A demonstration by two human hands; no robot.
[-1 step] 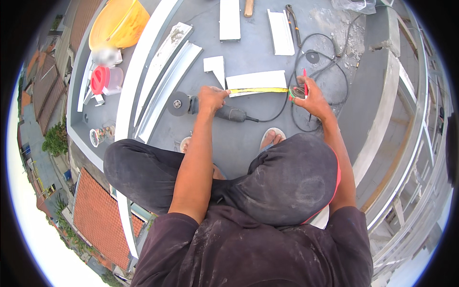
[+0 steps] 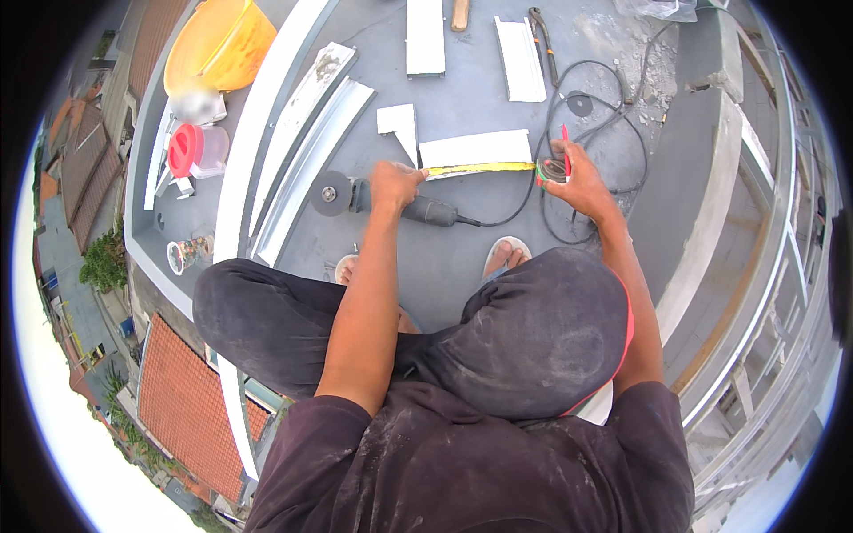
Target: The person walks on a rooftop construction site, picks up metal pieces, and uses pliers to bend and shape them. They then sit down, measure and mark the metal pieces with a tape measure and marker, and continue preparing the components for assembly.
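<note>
A yellow tape measure (image 2: 480,167) is stretched along the near edge of a short white profile piece (image 2: 475,147). At its left end, my left hand (image 2: 394,185) is closed with the fingers pinching the blade. My right hand (image 2: 582,182) grips the round tape case at the other end, and a red pen (image 2: 567,151) stands upright between its fingers. Under my left wrist lies an angle grinder (image 2: 428,211), its disc pointing left and its cord running right. Beside the measured piece is a white L-shaped offcut (image 2: 397,121).
Long white profiles (image 2: 313,164) lie at the left, near a yellow bucket (image 2: 222,44) and a red-lidded container (image 2: 187,149). Pliers (image 2: 543,44), a loose disc (image 2: 580,104) and coiled cord (image 2: 646,147) lie at the right. A low wall (image 2: 702,231) and a roof edge flank me.
</note>
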